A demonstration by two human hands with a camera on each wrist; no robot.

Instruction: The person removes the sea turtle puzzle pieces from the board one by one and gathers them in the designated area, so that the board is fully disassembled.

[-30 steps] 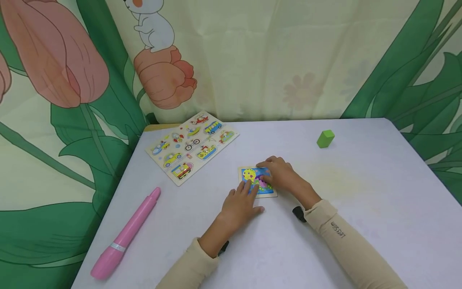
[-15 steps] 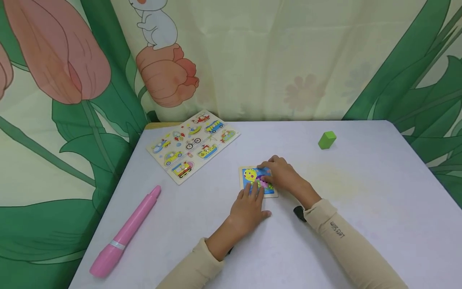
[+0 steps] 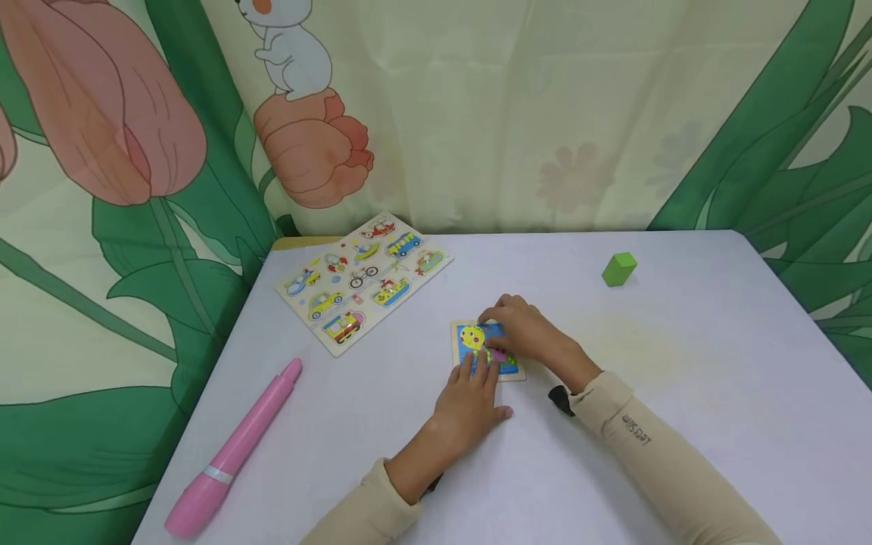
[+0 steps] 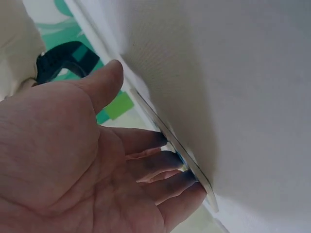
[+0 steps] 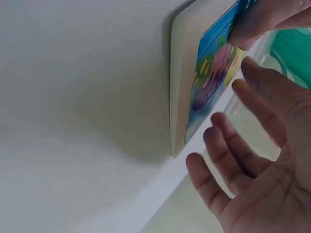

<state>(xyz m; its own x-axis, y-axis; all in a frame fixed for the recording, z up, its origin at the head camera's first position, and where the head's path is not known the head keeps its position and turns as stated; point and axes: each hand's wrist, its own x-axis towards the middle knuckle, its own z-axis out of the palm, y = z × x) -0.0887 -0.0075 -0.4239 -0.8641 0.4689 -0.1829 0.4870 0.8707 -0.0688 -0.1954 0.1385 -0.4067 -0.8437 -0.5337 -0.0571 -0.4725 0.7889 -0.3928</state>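
A small square wooden picture puzzle (image 3: 470, 350) with a yellow spotted face on a blue ground lies flat on the table. My left hand (image 3: 466, 409) reaches its front edge, and its straight fingers rest on the lower part of the picture. In the left wrist view, those fingers (image 4: 187, 184) meet the face of the thin board (image 4: 165, 131). My right hand (image 3: 521, 329) arches over the upper right of the puzzle. The right wrist view shows its fingers (image 5: 228, 165) loosely bent, with the thumb close to the picture (image 5: 214, 73); whether it touches is unclear.
A larger vehicle puzzle board (image 3: 364, 280) lies at the back left of the white table (image 3: 668, 454). A pink long-handled object (image 3: 235, 450) lies at the left. One green block (image 3: 619, 269) stands at the back right. A printed curtain (image 3: 477, 113) hangs behind.
My left hand has slid a little to the right along the puzzle's lower edge. The right hand has shifted slightly left over the picture. The puzzle stays in place.
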